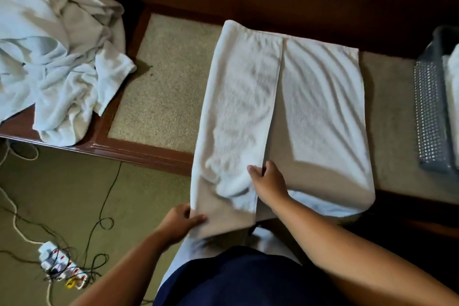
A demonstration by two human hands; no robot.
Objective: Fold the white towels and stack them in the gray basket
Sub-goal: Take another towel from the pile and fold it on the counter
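1. Work surface. The white terry towel lies flat along the low bench with a dark red-brown wooden frame and a beige woven top. Its far end rests close to the back rail; its near end hangs over the front edge toward you.

2. Fold state. Both long sides are turned inward and meet at a straight seam that runs down the middle of the towel, from the far end to the near end. The left flap lies slightly over the right one at the near end.

3. Grip, left. Your left hand pinches the near left corner of the towel, thumb on top and fingers beneath the cloth.

4. Grip, right. Your right hand sits on the seam near the front edge, fingers curled, thumb and forefinger nipping the inner edge of the left flap.

5. Destination. The gray perforated plastic basket stands on the same bench at the far right, apart from the towel. A folded white towel shows inside it (only partly in view at the frame edge).

6. Supply. A heap of crumpled white towels lies on the left end of the bench.

7. Surroundings. On the green carpeted floor to your left lies a white power strip with dark cables trailing from it.
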